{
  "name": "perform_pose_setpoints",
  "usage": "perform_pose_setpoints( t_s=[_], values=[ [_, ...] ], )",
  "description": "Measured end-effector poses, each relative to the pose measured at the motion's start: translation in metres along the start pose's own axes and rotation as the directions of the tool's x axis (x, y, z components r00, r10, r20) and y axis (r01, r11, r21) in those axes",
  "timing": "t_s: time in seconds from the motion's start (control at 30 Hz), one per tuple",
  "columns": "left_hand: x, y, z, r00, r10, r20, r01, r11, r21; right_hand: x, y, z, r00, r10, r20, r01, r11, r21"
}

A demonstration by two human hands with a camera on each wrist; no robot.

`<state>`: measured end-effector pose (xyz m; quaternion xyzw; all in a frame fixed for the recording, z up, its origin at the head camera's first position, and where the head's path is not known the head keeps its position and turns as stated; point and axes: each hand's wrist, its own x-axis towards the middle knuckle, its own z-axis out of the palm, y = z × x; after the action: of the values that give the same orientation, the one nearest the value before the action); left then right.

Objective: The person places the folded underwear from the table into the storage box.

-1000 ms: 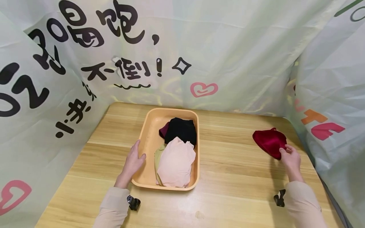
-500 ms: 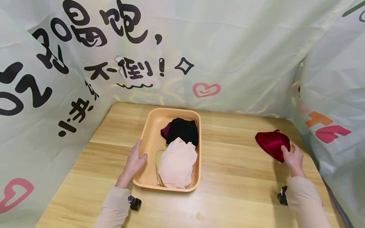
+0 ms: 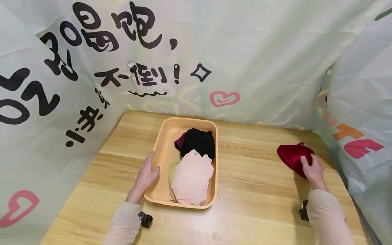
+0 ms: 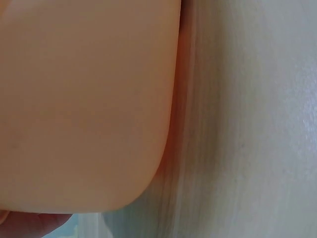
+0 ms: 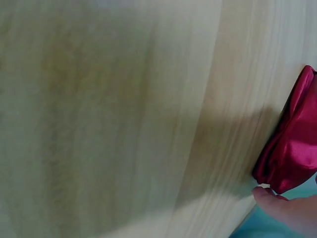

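Note:
In the head view, my left hand [image 3: 147, 177] holds the left rim of a pale orange plastic tray [image 3: 160, 146], thumb over the rim and fingers along the outside. Part of that hand shows beneath the tray wall in the left wrist view. At the far right, my right hand [image 3: 313, 173] is at the near right edge of a folded dark red satin garment [image 3: 293, 157] lying on the table, its thumb and fingers spread apart. The right wrist view has the thumb [image 5: 282, 208] right at the end of the folded red satin.
Inside the tray lie folded clothes: a black one [image 3: 197, 141], a pale pink one [image 3: 193, 178], a yellow-green one [image 3: 174, 170] and a maroon one [image 3: 179, 142]. The wooden table [image 3: 254, 177] meets printed cloth walls [image 3: 260, 68] at the back and sides.
My right thumb and fingers have spread apart at the red garment's edge, where they were closer together before. The left hand keeps its hold on the tray. The head view shifts slightly.

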<state>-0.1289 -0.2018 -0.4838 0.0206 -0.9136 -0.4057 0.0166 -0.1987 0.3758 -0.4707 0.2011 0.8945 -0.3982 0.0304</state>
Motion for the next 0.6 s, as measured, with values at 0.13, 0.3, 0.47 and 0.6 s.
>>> perform_pose_setpoints(
  t_s=[0.13,0.3,0.47,0.6],
  values=[
    [0.0,0.0,0.0,1.0,0.005,-0.001,-0.005,1.0,-0.001,0.005,0.0,0.002,1.0,0.014,0.024,-0.013,1.0,-0.025],
    [0.0,0.0,0.0,1.0,-0.003,-0.002,0.003,1.0,0.004,0.006,0.0,0.003,1.0,0.016,0.012,-0.016,1.0,-0.015],
    [0.0,0.0,-0.001,1.0,-0.007,0.006,0.007,1.0,0.003,0.004,-0.003,0.009,0.999,0.023,-0.028,-0.023,1.0,0.0],
    [0.001,0.0,-0.002,1.0,-0.013,0.018,0.013,1.0,0.006,0.002,-0.006,0.014,0.995,0.043,-0.085,-0.041,0.999,0.024]
  ],
)
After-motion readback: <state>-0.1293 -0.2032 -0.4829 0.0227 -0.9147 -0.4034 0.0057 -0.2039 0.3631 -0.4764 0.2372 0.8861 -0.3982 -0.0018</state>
